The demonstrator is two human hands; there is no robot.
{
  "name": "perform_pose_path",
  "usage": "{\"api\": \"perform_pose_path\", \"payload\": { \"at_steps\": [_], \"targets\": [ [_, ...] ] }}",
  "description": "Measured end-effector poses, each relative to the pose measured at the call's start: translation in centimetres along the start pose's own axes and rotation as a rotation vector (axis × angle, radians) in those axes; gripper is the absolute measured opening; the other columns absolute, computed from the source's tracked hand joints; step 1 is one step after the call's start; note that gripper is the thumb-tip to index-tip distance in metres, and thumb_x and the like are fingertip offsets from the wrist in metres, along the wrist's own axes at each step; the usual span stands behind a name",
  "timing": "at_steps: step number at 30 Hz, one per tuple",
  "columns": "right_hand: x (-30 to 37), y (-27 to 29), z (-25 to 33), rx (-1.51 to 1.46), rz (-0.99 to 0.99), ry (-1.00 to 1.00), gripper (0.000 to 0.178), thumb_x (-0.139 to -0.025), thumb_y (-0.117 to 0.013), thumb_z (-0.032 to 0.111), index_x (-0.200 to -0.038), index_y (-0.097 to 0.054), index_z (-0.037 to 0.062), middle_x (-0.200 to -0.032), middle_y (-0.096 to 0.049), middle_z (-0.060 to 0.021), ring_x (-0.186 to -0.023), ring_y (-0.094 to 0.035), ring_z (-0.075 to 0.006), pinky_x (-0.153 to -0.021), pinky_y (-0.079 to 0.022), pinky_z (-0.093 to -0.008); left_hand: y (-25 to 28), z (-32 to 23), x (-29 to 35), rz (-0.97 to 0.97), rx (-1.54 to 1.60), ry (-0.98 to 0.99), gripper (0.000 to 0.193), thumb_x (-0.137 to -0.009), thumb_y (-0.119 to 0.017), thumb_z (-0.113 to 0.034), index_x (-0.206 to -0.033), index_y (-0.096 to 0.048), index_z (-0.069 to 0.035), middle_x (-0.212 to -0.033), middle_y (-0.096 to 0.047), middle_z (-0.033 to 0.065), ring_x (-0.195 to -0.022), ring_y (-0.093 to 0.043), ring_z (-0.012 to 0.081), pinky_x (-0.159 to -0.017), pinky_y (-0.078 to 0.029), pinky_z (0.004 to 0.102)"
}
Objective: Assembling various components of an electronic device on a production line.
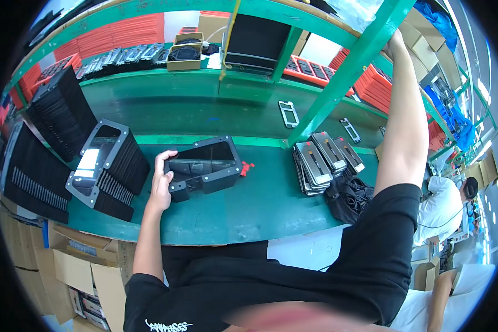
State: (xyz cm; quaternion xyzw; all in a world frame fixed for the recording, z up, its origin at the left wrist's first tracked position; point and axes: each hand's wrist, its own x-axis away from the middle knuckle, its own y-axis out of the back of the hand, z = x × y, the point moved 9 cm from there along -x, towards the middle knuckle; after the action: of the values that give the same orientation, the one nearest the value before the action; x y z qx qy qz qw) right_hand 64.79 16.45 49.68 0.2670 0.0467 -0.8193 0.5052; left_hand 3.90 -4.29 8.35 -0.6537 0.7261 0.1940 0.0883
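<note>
On the green bench, a short stack of black frames with glossy dark screens (pixel 207 154) lies slightly tilted in front of me. My left hand (pixel 161 185) grips its left end, fingers curled over the edge. Small red pieces (pixel 247 168) lie just past the stack's right end. My right arm stretches up and far to the right. At its end my right hand (pixel 393 45) is beside the slanted green post (pixel 346 83), near the upper shelf; its fingers are mostly hidden.
Tall stacks of similar black frames (pixel 108 160) stand at the left. Thin metal-backed panels (pixel 314 165) are piled at the right, beside a bundle of black cables (pixel 351 195). Orange trays (pixel 312 71) line the back shelf. Another person (pixel 441 207) is at the far right.
</note>
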Motion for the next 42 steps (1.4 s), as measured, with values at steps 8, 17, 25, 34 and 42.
{"api": "perform_pose_path", "payload": {
  "at_steps": [8, 17, 25, 34, 42],
  "targets": [
    [-0.6, -4.6, -0.5, -0.193, -0.003, -0.106, 0.044, -0.1, -0.058, 0.03, -0.137, -0.058, 0.0046, -0.119, -0.069, -0.0115, -0.1, -0.068, -0.0209, -0.091, -0.054, -0.0358, -0.3, 0.5, 0.2, -0.019, 0.021, 0.009, 0.056, -0.083, -0.041, -0.025, -0.132, -0.047, 0.0, -0.132, -0.048, 0.0174, -0.13, -0.045, 0.0296, -0.115, -0.027, 0.0362],
    [-11.4, -3.1, 2.1, -0.132, 0.045, -0.007, 0.044, -0.1, -0.06, 0.03, -0.136, -0.058, 0.0047, -0.116, -0.069, -0.0111, -0.099, -0.068, -0.0209, -0.089, -0.055, -0.0372, -0.3, 1.0, -0.4, -0.035, 0.033, 0.016, 0.059, -0.085, -0.042, -0.033, -0.133, -0.047, 0.0, -0.133, -0.048, 0.0167, -0.132, -0.044, 0.029, -0.116, -0.027, 0.0364],
    [-9.1, -4.0, 2.7, -0.13, 0.104, 0.088, 0.044, -0.1, -0.061, 0.03, -0.135, -0.057, 0.0048, -0.113, -0.069, -0.0107, -0.098, -0.067, -0.021, -0.088, -0.056, -0.0384, 0.3, 0.2, 0.2, -0.064, -0.017, 0.03, 0.059, -0.083, -0.043, -0.033, -0.132, -0.048, -0.001, -0.135, -0.047, 0.0188, -0.132, -0.044, 0.0318, -0.116, -0.026, 0.0384],
    [-6.1, -4.8, 1.0, -0.154, 0.098, 0.167, 0.044, -0.099, -0.062, 0.031, -0.135, -0.057, 0.0049, -0.11, -0.069, -0.0103, -0.097, -0.067, -0.0211, -0.086, -0.057, -0.0397, 0.1, 0.6, 0.2, -0.064, -0.039, 0.061, 0.069, -0.086, -0.044, -0.053, -0.132, -0.049, -0.002, -0.136, -0.047, 0.019, -0.134, -0.043, 0.0306, -0.115, -0.026, 0.0399],
    [-6.8, -4.3, 0.9, -0.137, 0.066, 0.23, 0.044, -0.099, -0.063, 0.031, -0.134, -0.057, 0.005, -0.107, -0.069, -0.0099, -0.096, -0.067, -0.0211, -0.085, -0.057, -0.041, -0.1, 0.9, -0.5, -0.065, -0.018, 0.056, 0.069, -0.084, -0.045, -0.054, -0.13, -0.049, -0.002, -0.138, -0.046, 0.0205, -0.133, -0.044, 0.0319, -0.115, -0.027, 0.0411]
  ]
}}
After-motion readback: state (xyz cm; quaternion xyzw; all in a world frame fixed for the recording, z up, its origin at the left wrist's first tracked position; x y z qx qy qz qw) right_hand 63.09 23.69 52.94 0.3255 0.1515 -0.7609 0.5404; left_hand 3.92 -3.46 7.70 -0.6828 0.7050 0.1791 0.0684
